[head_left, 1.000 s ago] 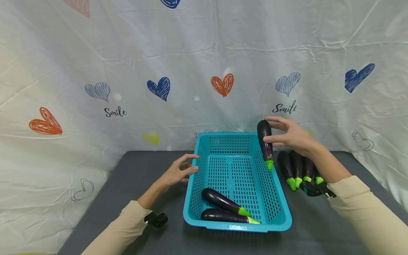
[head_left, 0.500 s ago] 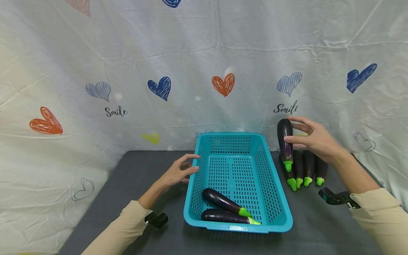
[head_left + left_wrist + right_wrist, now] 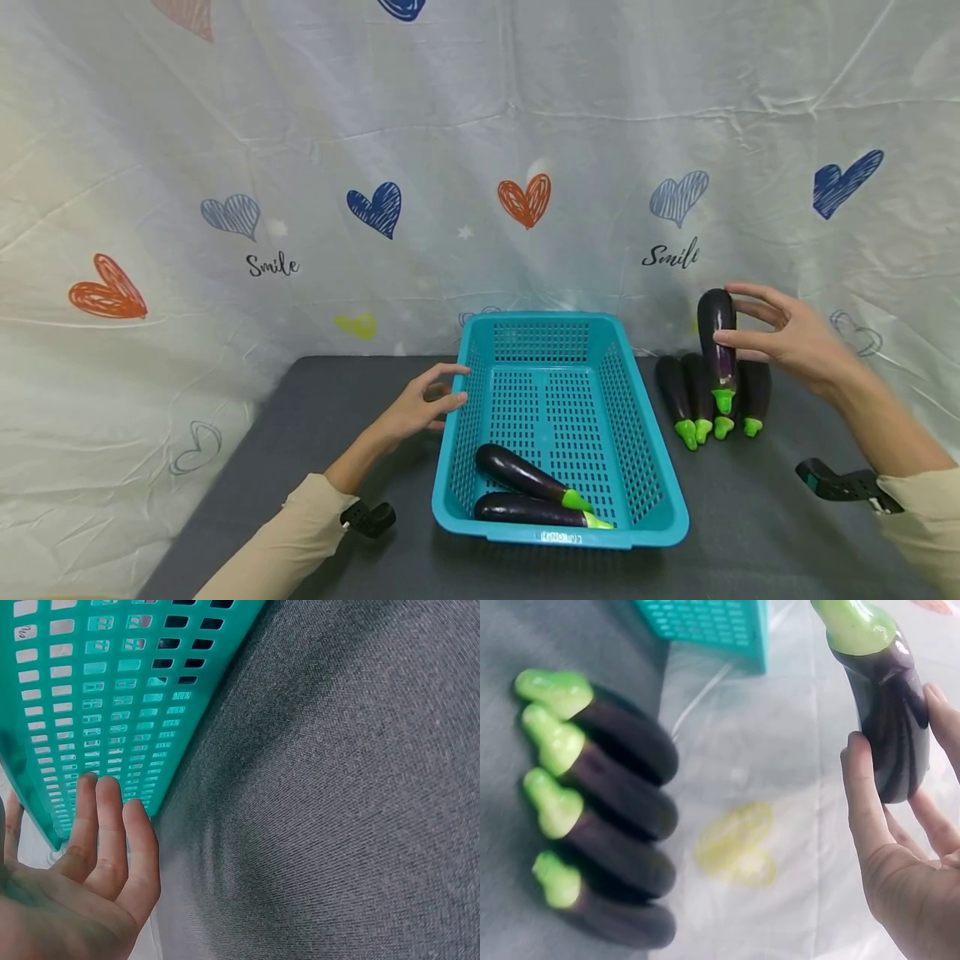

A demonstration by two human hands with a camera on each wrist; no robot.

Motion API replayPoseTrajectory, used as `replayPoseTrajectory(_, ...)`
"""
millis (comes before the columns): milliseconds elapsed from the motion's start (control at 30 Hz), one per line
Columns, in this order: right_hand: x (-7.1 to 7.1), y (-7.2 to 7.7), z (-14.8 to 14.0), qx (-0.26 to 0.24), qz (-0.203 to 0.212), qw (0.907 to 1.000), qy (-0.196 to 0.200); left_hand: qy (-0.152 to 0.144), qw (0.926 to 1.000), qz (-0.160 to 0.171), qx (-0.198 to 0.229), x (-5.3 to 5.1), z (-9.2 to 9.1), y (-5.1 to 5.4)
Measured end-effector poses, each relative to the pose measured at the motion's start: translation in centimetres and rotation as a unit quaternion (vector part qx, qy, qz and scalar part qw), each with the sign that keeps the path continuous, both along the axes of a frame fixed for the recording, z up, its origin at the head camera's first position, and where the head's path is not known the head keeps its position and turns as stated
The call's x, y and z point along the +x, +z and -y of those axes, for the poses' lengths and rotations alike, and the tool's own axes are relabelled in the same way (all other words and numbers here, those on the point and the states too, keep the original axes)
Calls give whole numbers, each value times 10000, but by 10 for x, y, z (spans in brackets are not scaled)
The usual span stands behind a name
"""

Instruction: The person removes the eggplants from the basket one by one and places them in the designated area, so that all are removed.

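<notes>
My right hand (image 3: 787,337) holds an eggplant (image 3: 718,337) between thumb and fingers, green stem end down, above a row of several eggplants on the table. In the right wrist view the held eggplant (image 3: 892,712) is apart from the row (image 3: 622,799). My left hand (image 3: 420,402) is at the left side of a blue plastic basket (image 3: 651,433), its fingertips at the rim. The left wrist view shows straight fingers (image 3: 109,825) close to the outside of its slotted wall. Inside the basket, two eggplants (image 3: 525,475) lie near the front end.
A dark grey cloth (image 3: 360,550) covers the table. Behind it hangs a white curtain (image 3: 450,108) printed with hearts and the word Smile. The row of eggplants (image 3: 678,400) lies to the right of the basket.
My right hand has carried the eggplant to the right, from above the basket's right rim to over the eggplant row. The left hand and basket stay put.
</notes>
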State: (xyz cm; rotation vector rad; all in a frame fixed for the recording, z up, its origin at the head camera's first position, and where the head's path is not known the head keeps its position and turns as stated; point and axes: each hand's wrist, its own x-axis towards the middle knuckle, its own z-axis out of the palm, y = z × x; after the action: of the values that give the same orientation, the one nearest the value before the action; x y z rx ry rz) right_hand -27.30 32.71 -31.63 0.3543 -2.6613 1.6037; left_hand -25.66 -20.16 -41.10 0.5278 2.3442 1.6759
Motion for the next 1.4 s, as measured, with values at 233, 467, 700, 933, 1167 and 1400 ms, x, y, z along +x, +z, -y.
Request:
replayPoseTrajectory(233, 4, -16, -22, 9, -104, 9999, 95, 2, 10000, 22, -24, -1, 0, 0)
replayPoseTrajectory(467, 7, -34, -42, 181, -74, 9998, -105, -4, 10000, -22, -43, 0, 0, 0)
replayPoseTrajectory(700, 5, -52, -58, 414, -53, 9983, -409, 1, 10000, -49, -65, 1, -1, 1)
replayPoseTrajectory(933, 1, -65, -73, 498, -142, 9968, -607, -10, 10000, -36, -34, 1, -1, 0)
replayPoseTrajectory(1167, -5, -73, -88, 798, -241, 9931, -821, -19, 10000, -34, -37, 1, -1, 1)
replayPoseTrajectory(1400, -10, -81, -103, 919, -83, 9903, -1035, -21, 10000, -46, -36, 1, 0, -1)
